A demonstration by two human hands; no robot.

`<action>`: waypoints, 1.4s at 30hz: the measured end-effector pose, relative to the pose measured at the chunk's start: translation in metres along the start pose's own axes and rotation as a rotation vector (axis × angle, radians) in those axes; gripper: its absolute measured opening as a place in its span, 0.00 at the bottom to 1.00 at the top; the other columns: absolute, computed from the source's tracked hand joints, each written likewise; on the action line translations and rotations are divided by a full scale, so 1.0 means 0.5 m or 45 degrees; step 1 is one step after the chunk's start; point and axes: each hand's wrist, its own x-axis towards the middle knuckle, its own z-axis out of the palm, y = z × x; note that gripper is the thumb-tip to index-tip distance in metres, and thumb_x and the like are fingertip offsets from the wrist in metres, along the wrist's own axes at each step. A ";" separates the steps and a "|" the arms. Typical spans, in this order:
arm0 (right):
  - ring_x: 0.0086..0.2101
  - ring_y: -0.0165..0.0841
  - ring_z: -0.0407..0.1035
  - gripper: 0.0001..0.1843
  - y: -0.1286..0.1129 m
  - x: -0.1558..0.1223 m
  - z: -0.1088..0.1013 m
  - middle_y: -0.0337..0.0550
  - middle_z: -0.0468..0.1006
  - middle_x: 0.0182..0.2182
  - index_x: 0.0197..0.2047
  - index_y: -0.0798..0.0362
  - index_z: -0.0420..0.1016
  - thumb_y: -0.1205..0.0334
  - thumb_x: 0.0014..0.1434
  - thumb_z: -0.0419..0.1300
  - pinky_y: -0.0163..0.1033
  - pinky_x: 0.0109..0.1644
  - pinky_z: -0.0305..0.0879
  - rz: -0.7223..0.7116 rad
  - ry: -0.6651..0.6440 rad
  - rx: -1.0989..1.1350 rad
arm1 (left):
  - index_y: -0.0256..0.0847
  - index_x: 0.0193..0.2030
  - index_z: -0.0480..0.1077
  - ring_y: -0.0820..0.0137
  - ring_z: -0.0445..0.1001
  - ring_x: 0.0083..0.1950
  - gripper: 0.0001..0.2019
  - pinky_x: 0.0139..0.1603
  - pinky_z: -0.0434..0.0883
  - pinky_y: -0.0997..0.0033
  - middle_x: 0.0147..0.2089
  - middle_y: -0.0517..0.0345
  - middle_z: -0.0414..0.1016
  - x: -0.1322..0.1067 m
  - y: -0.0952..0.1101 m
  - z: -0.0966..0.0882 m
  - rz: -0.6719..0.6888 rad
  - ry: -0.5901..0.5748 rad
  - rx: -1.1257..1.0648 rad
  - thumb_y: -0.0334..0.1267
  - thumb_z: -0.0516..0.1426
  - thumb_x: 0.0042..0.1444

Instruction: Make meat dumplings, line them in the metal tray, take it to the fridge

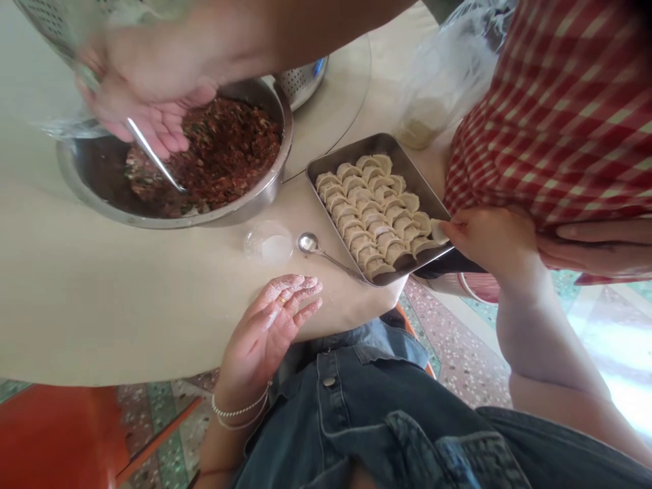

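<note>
My left hand [267, 329], dusted with flour, is held palm up with its fingers stretched out and nothing in it. It is near the table edge, in front of a small clear cup [269, 244] with something white in it and a metal spoon [326, 254]. At the near right corner of a metal tray [430, 182], my right hand [492, 241] pinches a dumpling [439, 231]. Rows of folded dumplings [364, 204] fill much of the tray.
A co-worker's hand [147, 95] holds a spoon [155, 156] in a steel bowl [255, 198] of minced filling [224, 156]. The co-worker's red checked clothing [555, 149] is close on the right. A plastic bag [443, 81] stands behind the tray, an orange chair [61, 435] at lower left.
</note>
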 end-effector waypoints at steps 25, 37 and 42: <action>0.39 0.42 0.75 0.18 0.011 0.020 0.014 0.51 0.82 0.38 0.41 0.50 0.79 0.51 0.65 0.51 0.42 0.35 0.57 -0.066 -0.113 0.051 | 0.43 0.49 0.74 0.57 0.72 0.60 0.13 0.62 0.69 0.53 0.53 0.49 0.77 0.003 -0.001 0.000 -0.015 0.011 0.024 0.41 0.54 0.61; 0.43 0.42 0.75 0.17 0.018 0.028 0.026 0.43 0.82 0.44 0.52 0.44 0.76 0.52 0.63 0.54 0.40 0.37 0.61 -0.131 -0.048 0.142 | 0.40 0.51 0.75 0.60 0.74 0.58 0.15 0.60 0.73 0.60 0.52 0.50 0.78 0.007 -0.003 -0.004 0.028 -0.058 -0.036 0.38 0.53 0.62; 0.39 0.41 0.76 0.14 0.031 0.025 0.034 0.44 0.82 0.40 0.42 0.48 0.81 0.55 0.63 0.54 0.41 0.34 0.62 -0.182 0.005 0.198 | 0.39 0.49 0.76 0.59 0.76 0.57 0.15 0.57 0.75 0.60 0.53 0.49 0.79 0.006 0.017 -0.031 0.211 0.081 0.009 0.38 0.53 0.60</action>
